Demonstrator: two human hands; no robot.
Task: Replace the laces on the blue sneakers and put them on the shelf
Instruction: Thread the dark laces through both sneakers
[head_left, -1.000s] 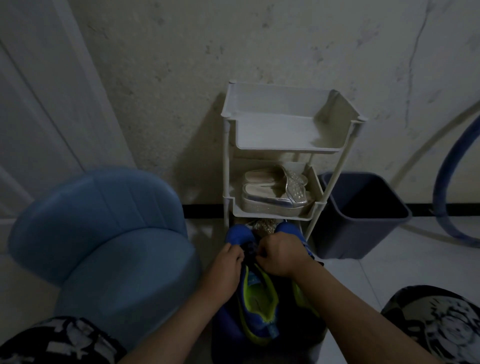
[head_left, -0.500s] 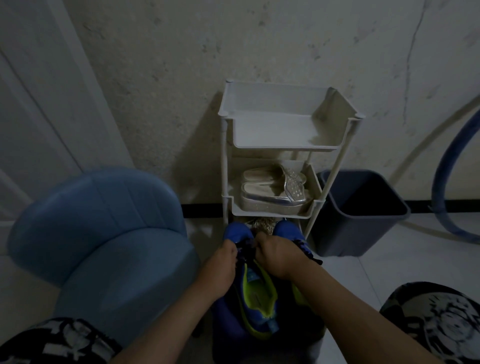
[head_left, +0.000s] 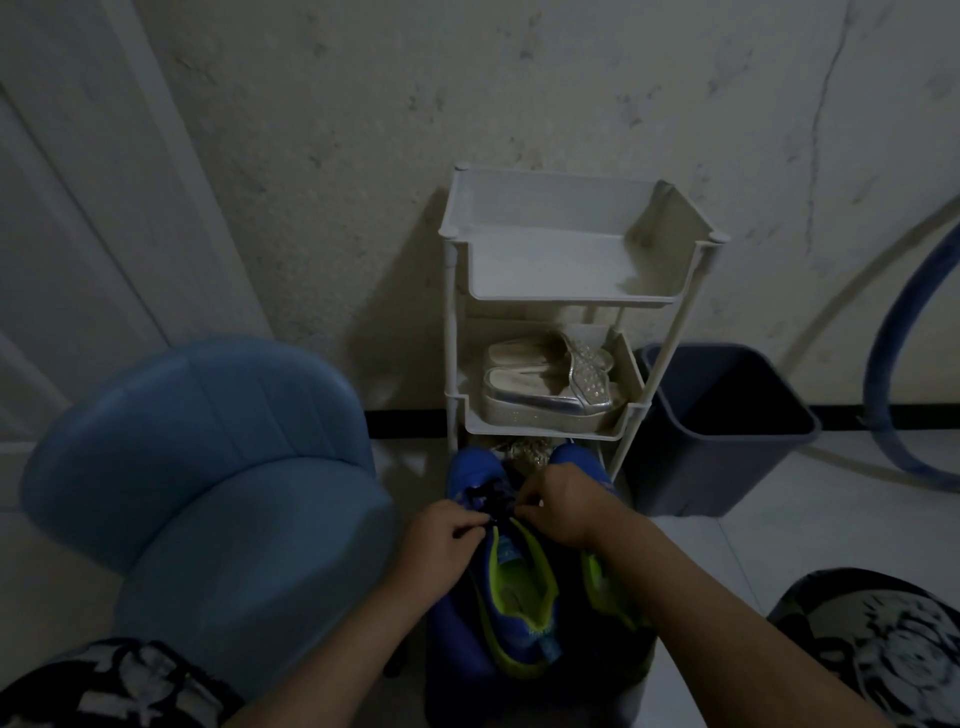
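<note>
Two blue sneakers with lime-green lining stand side by side on a dark blue stool between my knees, toes toward the shelf. The left sneaker (head_left: 514, 587) carries dark laces (head_left: 493, 496) over its tongue. My left hand (head_left: 441, 540) and my right hand (head_left: 563, 512) both pinch those laces with curled fingers. The right sneaker (head_left: 574, 457) is mostly hidden under my right forearm. The white three-tier shelf (head_left: 561, 299) stands against the wall just beyond the toes.
Silver sandals (head_left: 545, 382) fill the shelf's middle tier. A light blue padded chair (head_left: 208, 467) is at my left. A dark bin (head_left: 722, 426) stands right of the shelf, with a blue hose (head_left: 878, 379) curving beside it. White door at far left.
Both hands stay at the left sneaker's laces; they have shifted slightly apart and back toward me along the lacing. The sneakers have not moved.
</note>
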